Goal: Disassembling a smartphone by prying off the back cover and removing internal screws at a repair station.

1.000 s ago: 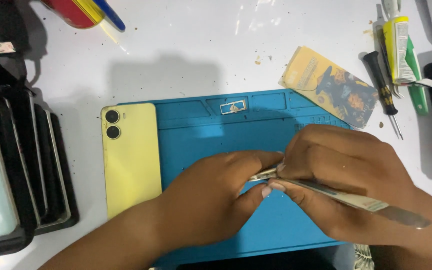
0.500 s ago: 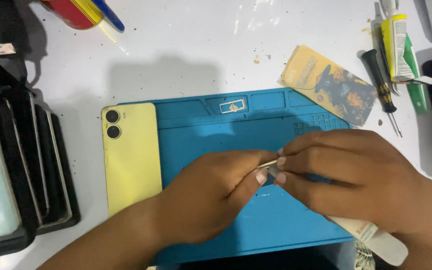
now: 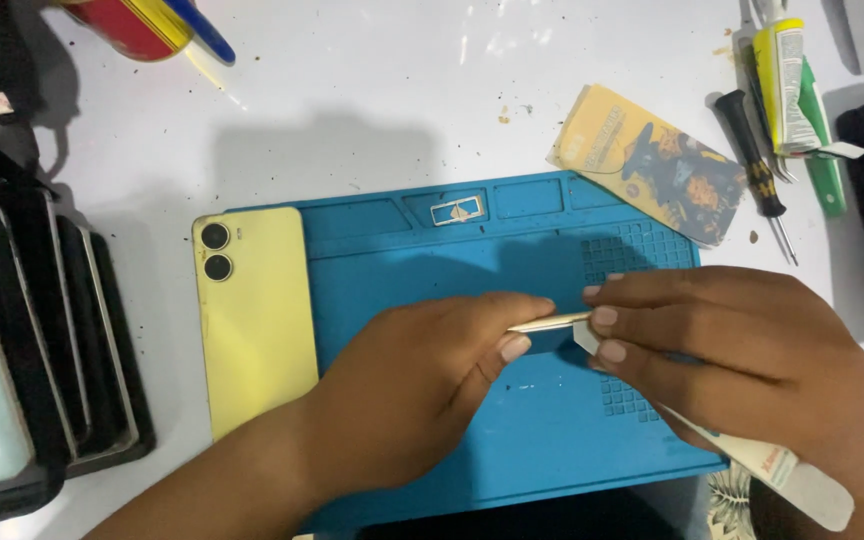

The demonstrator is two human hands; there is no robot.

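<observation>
My left hand (image 3: 432,380) and my right hand (image 3: 722,350) meet over a blue silicone work mat (image 3: 432,260). Both pinch a thin pale strip (image 3: 552,322) that runs between their fingertips. A flat white pry tool (image 3: 782,470) also sticks out from under my right palm toward the lower right. A yellow phone (image 3: 252,310) lies back side up on the mat's left edge, its two camera lenses toward the top. A small metal tray piece (image 3: 456,212) rests in a slot near the mat's top edge.
A black rack with phone screens (image 3: 22,350) stands at the left. A yellow printed packet (image 3: 652,160), a black screwdriver (image 3: 757,175), a glue tube (image 3: 787,85) and a green tool lie at the top right. A red and yellow object (image 3: 137,25) sits top left.
My right hand has shifted to the right, away from the left hand. The thin strip now shows between the two sets of fingertips. The phone and mat have not moved.
</observation>
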